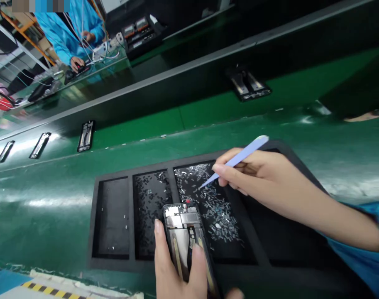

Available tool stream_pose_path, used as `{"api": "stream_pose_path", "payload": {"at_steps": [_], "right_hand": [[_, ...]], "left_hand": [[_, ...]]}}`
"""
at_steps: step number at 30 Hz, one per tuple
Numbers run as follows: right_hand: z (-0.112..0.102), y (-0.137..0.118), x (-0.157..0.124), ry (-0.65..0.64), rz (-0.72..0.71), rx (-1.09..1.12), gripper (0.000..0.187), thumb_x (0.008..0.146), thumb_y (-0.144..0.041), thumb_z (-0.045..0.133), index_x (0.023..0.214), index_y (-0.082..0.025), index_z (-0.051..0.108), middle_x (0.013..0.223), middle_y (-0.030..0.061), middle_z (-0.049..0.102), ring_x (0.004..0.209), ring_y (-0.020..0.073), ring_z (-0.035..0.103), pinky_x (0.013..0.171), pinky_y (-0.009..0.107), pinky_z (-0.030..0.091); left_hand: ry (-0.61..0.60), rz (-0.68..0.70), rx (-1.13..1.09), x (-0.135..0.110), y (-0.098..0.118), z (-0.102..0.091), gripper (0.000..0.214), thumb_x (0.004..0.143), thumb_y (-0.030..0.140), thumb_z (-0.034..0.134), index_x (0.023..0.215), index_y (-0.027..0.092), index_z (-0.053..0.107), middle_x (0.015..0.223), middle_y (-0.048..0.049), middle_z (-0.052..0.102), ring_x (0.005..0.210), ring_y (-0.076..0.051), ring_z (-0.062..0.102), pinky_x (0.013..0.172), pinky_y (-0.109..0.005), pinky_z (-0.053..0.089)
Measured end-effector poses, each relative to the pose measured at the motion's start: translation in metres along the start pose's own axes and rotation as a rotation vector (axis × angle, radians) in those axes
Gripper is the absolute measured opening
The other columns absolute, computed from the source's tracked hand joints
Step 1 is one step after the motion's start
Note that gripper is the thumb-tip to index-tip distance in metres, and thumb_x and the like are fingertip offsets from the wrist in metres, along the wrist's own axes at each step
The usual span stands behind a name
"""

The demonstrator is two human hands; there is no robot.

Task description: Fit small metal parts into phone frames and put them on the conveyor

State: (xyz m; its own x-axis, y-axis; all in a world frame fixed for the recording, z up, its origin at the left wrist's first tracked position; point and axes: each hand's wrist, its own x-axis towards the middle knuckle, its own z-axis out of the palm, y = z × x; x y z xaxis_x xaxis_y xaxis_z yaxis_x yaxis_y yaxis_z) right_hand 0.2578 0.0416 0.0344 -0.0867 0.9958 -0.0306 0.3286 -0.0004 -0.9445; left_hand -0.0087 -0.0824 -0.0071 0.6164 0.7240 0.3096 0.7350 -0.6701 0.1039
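Observation:
My left hand [179, 270] grips an opened phone body [183, 232], thumb across its face and fingers along its side. Metal plates and bare internals show on the phone, with a small red spot at its top edge. In my right hand [251, 170] is a pair of light-blue tweezers [235, 160], pinched between thumb and fingers. Their tip points down into a compartment of the black foam tray [131, 220], among many small shiny metallic pieces [223, 222]. Whether the tip holds a piece is too small to tell. Small dark pieces [150, 207] lie in the compartment left of it.
Several opened phone bodies [86, 136] lie along the green conveyor belt [164, 120] beyond the tray, with a pair of them [250, 85] at the right. Across the line, a person in a blue jacket [61, 35] works beside cables and a black box [142, 37].

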Motion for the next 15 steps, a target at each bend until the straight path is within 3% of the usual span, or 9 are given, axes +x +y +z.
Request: {"api": "stream_pose_path", "payload": {"at_steps": [3,5,7,10,12,15], "right_hand": [[0.007,0.014,0.000,-0.042,0.159,0.048,0.044,0.084,-0.061,0.070,0.074,-0.018,0.071,0.062,0.0036,0.068,0.046,0.0130,0.056,0.045,0.026,0.045],[0.011,0.017,0.002,-0.054,0.184,0.030,0.044,0.082,-0.059,0.072,0.069,-0.018,0.071,0.059,0.0032,0.068,0.042,0.0128,0.055,0.043,0.026,0.044],[0.012,0.018,0.003,-0.056,0.163,-0.019,0.042,0.083,-0.054,0.072,0.063,-0.018,0.069,0.056,0.0024,0.067,0.042,0.0132,0.057,0.043,0.026,0.044],[0.012,0.017,0.003,-0.055,0.135,-0.071,0.033,0.087,-0.045,0.068,0.065,-0.019,0.072,0.057,0.0018,0.069,0.046,0.0156,0.062,0.045,0.027,0.045],[0.011,0.019,0.002,-0.056,0.118,-0.088,0.030,0.089,-0.041,0.066,0.068,-0.020,0.073,0.058,0.0017,0.070,0.048,0.0165,0.064,0.046,0.028,0.045],[0.012,0.022,0.003,-0.065,0.090,-0.100,0.031,0.089,-0.039,0.065,0.065,-0.020,0.072,0.058,0.0016,0.070,0.048,0.0166,0.063,0.044,0.028,0.043]], "left_hand": [[0.122,-0.200,-0.034,0.010,0.025,0.010,0.079,0.078,0.034,0.088,0.144,0.010,0.051,0.162,-0.0369,0.020,0.136,-0.056,0.047,0.070,-0.059,0.067],[0.173,-0.280,-0.107,0.016,0.031,0.003,0.083,0.081,0.029,0.084,0.151,0.012,0.043,0.164,-0.0349,0.016,0.137,-0.052,0.049,0.074,-0.058,0.067],[0.176,-0.303,-0.187,0.022,0.023,-0.013,0.084,0.087,0.027,0.076,0.158,0.016,0.033,0.166,-0.0301,0.017,0.140,-0.046,0.049,0.083,-0.058,0.066],[0.114,-0.304,-0.260,0.043,-0.014,-0.043,0.077,0.093,0.024,0.063,0.161,0.019,0.029,0.167,-0.0233,0.021,0.148,-0.040,0.041,0.102,-0.059,0.056],[0.078,-0.300,-0.249,0.072,-0.050,-0.053,0.075,0.093,0.023,0.064,0.160,0.021,0.031,0.167,-0.0195,0.024,0.152,-0.038,0.034,0.113,-0.058,0.048],[0.078,-0.199,-0.119,0.138,-0.108,-0.041,0.083,0.084,0.019,0.072,0.158,0.024,0.034,0.167,-0.0136,0.028,0.158,-0.034,0.019,0.125,-0.056,0.029]]}}
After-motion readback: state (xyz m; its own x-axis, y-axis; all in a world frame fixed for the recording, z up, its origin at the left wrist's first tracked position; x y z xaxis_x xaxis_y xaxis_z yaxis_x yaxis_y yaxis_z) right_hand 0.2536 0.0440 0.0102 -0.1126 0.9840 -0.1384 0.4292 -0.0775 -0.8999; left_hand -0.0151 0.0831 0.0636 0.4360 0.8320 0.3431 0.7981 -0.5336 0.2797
